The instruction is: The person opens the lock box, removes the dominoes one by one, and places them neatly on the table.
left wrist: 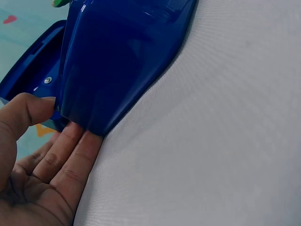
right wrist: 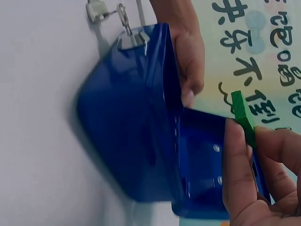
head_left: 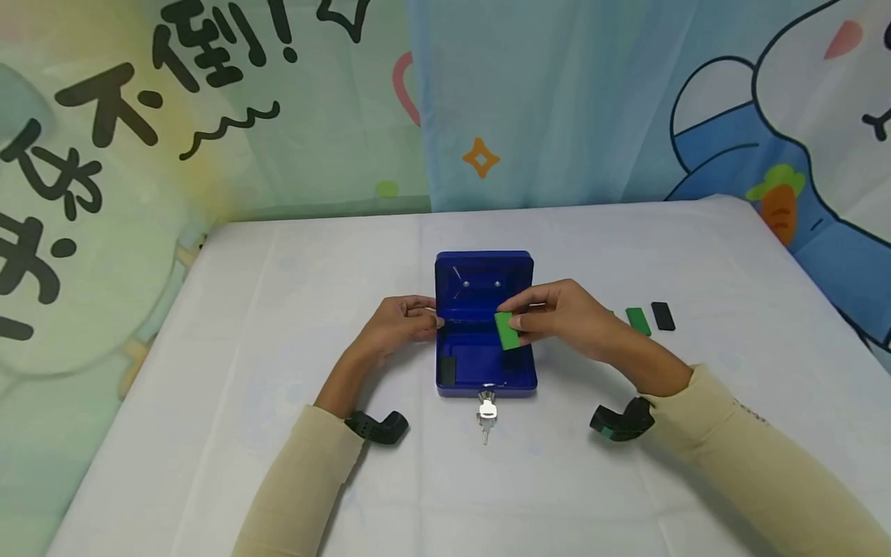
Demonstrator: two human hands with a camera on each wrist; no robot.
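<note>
A dark blue metal cash box (head_left: 487, 391) stands on the table with its lid (head_left: 484, 267) raised at the back. Its front lock carries keys (head_left: 487, 414). My left hand (head_left: 402, 325) grips the box's rear left corner; the left wrist view has the thumb (left wrist: 35, 110) near the hinge edge and the fingers (left wrist: 70, 162) against the outer wall. Over the right part of the box, my right hand (head_left: 557, 313) pinches a green block (head_left: 506, 331) between thumb and fingers, above the inside floor. A black block (head_left: 448, 370) lies inside at the front left.
Right of the box, a green block (head_left: 638, 321) and a black block (head_left: 663, 316) lie on the white-covered table (head_left: 278, 464). A sliver of another green piece shows behind the right wrist. A printed curtain (head_left: 543, 100) hangs behind the table.
</note>
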